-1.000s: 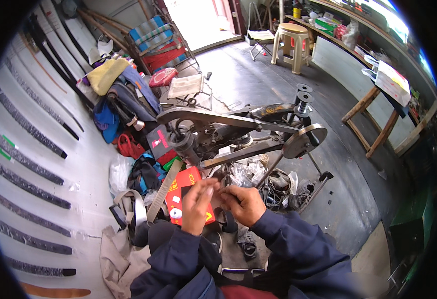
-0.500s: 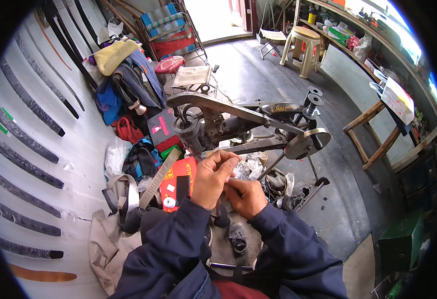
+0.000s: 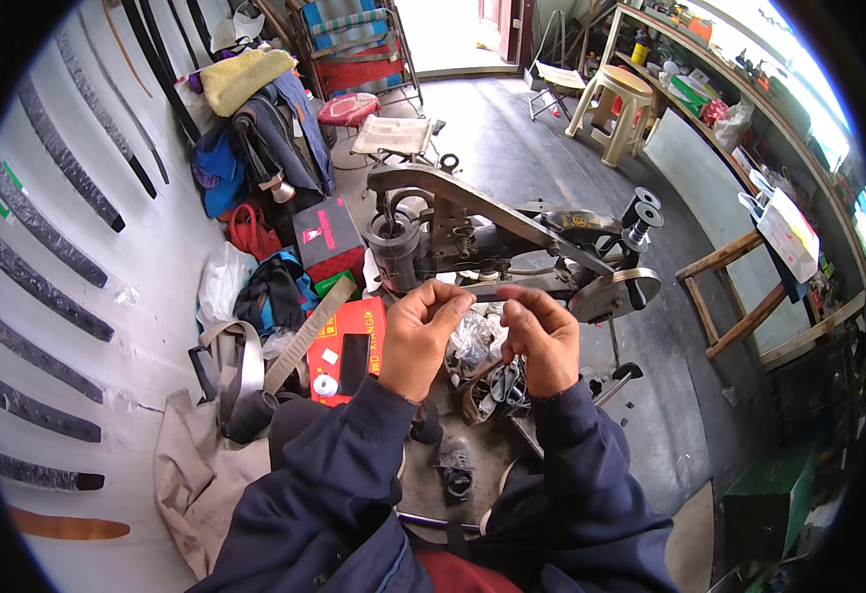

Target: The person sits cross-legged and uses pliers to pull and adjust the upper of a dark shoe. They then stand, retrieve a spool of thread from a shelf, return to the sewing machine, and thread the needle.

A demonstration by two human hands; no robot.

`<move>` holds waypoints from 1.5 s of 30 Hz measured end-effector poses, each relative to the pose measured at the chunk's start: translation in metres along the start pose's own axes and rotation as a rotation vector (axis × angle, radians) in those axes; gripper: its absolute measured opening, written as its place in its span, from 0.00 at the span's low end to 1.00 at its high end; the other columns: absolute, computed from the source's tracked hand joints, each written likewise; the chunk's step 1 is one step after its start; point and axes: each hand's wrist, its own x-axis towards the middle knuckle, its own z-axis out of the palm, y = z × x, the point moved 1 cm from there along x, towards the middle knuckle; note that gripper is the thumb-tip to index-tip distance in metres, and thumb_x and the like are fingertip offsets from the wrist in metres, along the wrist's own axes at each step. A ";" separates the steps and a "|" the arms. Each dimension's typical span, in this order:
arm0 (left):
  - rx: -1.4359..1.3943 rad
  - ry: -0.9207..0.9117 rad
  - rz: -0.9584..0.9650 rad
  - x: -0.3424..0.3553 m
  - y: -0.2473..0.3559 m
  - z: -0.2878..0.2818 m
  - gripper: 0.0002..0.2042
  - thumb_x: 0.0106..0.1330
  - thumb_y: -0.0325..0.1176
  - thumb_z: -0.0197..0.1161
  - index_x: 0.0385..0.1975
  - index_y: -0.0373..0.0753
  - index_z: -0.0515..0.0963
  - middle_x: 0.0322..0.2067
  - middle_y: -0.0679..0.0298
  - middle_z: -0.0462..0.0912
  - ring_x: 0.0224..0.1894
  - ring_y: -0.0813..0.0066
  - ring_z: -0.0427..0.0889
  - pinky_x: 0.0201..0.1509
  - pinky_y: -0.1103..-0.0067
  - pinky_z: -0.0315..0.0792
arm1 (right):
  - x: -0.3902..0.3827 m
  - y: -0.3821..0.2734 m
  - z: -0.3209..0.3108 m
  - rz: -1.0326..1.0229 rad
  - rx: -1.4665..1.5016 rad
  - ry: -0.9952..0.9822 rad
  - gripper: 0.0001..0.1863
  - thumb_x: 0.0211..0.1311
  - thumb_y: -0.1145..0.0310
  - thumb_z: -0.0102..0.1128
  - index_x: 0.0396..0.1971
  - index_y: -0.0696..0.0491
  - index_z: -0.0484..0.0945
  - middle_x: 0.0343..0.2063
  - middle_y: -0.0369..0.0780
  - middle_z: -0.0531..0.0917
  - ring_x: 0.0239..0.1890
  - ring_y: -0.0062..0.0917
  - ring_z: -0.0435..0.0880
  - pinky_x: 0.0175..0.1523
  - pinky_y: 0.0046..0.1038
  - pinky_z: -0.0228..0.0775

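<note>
My left hand (image 3: 419, 338) is raised in front of me with thumb and forefinger pinched together. My right hand (image 3: 544, 341) is at the same height to its right, thumb and fingertips also closed. A short gap separates the two pinches. Anything between the fingers is too fine to make out. Just beyond them stands a dark metal sewing machine (image 3: 507, 237) with a long arm and a round wheel (image 3: 616, 295) on its right. Below my hands a dark shoe (image 3: 456, 465) lies on the floor.
Left of my hands is a red box (image 3: 356, 318) bearing a dark flat phone-like object (image 3: 353, 362) and a white spool (image 3: 324, 384). Clear plastic bags (image 3: 473, 341) lie under the machine. Farther off are a folding stool (image 3: 393, 136), a plastic stool (image 3: 613, 111) and a wooden frame (image 3: 720, 252).
My hands, close together before, have drawn apart; the right one moved rightward and turned upright. The view has shifted a little, so the machine appears farther right.
</note>
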 end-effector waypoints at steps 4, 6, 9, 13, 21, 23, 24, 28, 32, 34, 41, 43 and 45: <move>-0.037 -0.003 0.043 0.004 0.001 0.003 0.03 0.74 0.29 0.66 0.38 0.37 0.82 0.33 0.72 0.85 0.26 0.94 0.74 0.24 0.89 0.64 | 0.016 -0.009 0.020 0.063 0.184 0.010 0.16 0.70 0.69 0.68 0.53 0.60 0.82 0.29 0.32 0.80 0.21 0.11 0.71 0.27 0.21 0.70; -0.031 -0.006 0.026 0.005 0.007 0.003 0.03 0.74 0.29 0.66 0.38 0.38 0.82 0.29 0.74 0.83 0.24 0.94 0.73 0.23 0.89 0.64 | 0.026 -0.011 0.032 0.053 0.261 0.013 0.13 0.68 0.69 0.70 0.48 0.59 0.83 0.28 0.31 0.80 0.21 0.11 0.71 0.27 0.21 0.68; -0.029 -0.011 -0.013 0.005 0.019 0.001 0.04 0.74 0.31 0.66 0.38 0.39 0.81 0.25 0.77 0.78 0.22 0.95 0.68 0.22 0.89 0.59 | 0.036 -0.014 0.040 -0.044 0.234 0.034 0.11 0.69 0.69 0.70 0.44 0.59 0.84 0.26 0.30 0.79 0.21 0.12 0.70 0.27 0.22 0.68; -0.163 -0.004 -0.080 0.013 0.030 0.000 0.05 0.75 0.34 0.65 0.38 0.40 0.80 0.21 0.80 0.69 0.18 0.95 0.58 0.19 0.87 0.51 | 0.044 -0.012 0.042 -0.167 0.223 0.057 0.09 0.68 0.69 0.71 0.40 0.59 0.84 0.25 0.31 0.79 0.20 0.12 0.69 0.25 0.21 0.66; -0.459 -0.012 -0.159 0.025 0.037 0.009 0.05 0.75 0.34 0.64 0.42 0.40 0.81 0.19 0.75 0.69 0.17 0.88 0.59 0.20 0.84 0.54 | 0.057 -0.002 0.042 -0.217 0.278 0.079 0.09 0.68 0.71 0.70 0.41 0.61 0.84 0.27 0.33 0.83 0.20 0.13 0.73 0.24 0.20 0.67; -0.473 0.008 -0.159 0.025 0.037 0.010 0.06 0.75 0.35 0.63 0.42 0.40 0.81 0.20 0.74 0.69 0.17 0.87 0.59 0.21 0.83 0.55 | 0.058 -0.001 0.042 -0.231 0.288 0.080 0.08 0.69 0.72 0.70 0.41 0.61 0.84 0.27 0.34 0.84 0.19 0.13 0.74 0.24 0.19 0.67; -0.469 0.025 -0.157 0.025 0.036 0.010 0.06 0.76 0.35 0.63 0.42 0.40 0.81 0.20 0.74 0.69 0.17 0.87 0.59 0.21 0.84 0.55 | 0.058 0.000 0.043 -0.234 0.286 0.087 0.08 0.69 0.72 0.70 0.41 0.61 0.85 0.27 0.34 0.84 0.19 0.13 0.74 0.24 0.19 0.67; -0.411 0.052 -0.155 0.024 0.033 0.008 0.08 0.76 0.37 0.62 0.46 0.41 0.80 0.23 0.75 0.68 0.18 0.87 0.60 0.21 0.84 0.55 | 0.058 0.002 0.047 -0.227 0.327 0.120 0.09 0.68 0.72 0.71 0.41 0.61 0.85 0.27 0.34 0.84 0.19 0.12 0.74 0.23 0.18 0.65; -0.401 0.083 -0.153 0.026 0.030 0.006 0.07 0.75 0.37 0.63 0.44 0.42 0.80 0.23 0.75 0.70 0.18 0.87 0.60 0.20 0.83 0.54 | 0.058 0.002 0.053 -0.190 0.300 0.186 0.09 0.66 0.71 0.73 0.40 0.60 0.86 0.25 0.35 0.84 0.19 0.11 0.75 0.22 0.16 0.62; -0.394 0.086 -0.153 0.027 0.029 0.005 0.07 0.74 0.37 0.64 0.43 0.42 0.81 0.22 0.75 0.70 0.17 0.87 0.61 0.19 0.83 0.54 | 0.058 0.001 0.056 -0.194 0.291 0.228 0.09 0.65 0.70 0.74 0.40 0.60 0.86 0.24 0.35 0.84 0.19 0.11 0.76 0.21 0.16 0.61; -0.336 0.111 -0.157 0.026 0.027 0.007 0.06 0.74 0.36 0.65 0.39 0.42 0.81 0.20 0.74 0.71 0.14 0.86 0.60 0.17 0.82 0.54 | 0.061 -0.002 0.060 -0.209 0.278 0.260 0.08 0.65 0.71 0.74 0.35 0.61 0.88 0.24 0.33 0.85 0.21 0.13 0.76 0.25 0.16 0.63; -0.324 0.122 -0.177 0.024 0.026 0.007 0.06 0.74 0.36 0.65 0.38 0.43 0.81 0.19 0.74 0.70 0.14 0.86 0.59 0.17 0.82 0.54 | 0.061 -0.002 0.060 -0.213 0.278 0.262 0.08 0.65 0.71 0.74 0.35 0.61 0.88 0.24 0.33 0.85 0.21 0.13 0.76 0.27 0.16 0.64; -0.310 0.093 -0.154 0.021 0.026 0.008 0.06 0.74 0.37 0.65 0.36 0.44 0.80 0.19 0.75 0.69 0.14 0.86 0.59 0.17 0.83 0.54 | 0.061 -0.003 0.059 -0.203 0.288 0.249 0.08 0.65 0.71 0.74 0.35 0.61 0.87 0.24 0.33 0.85 0.21 0.13 0.76 0.27 0.16 0.65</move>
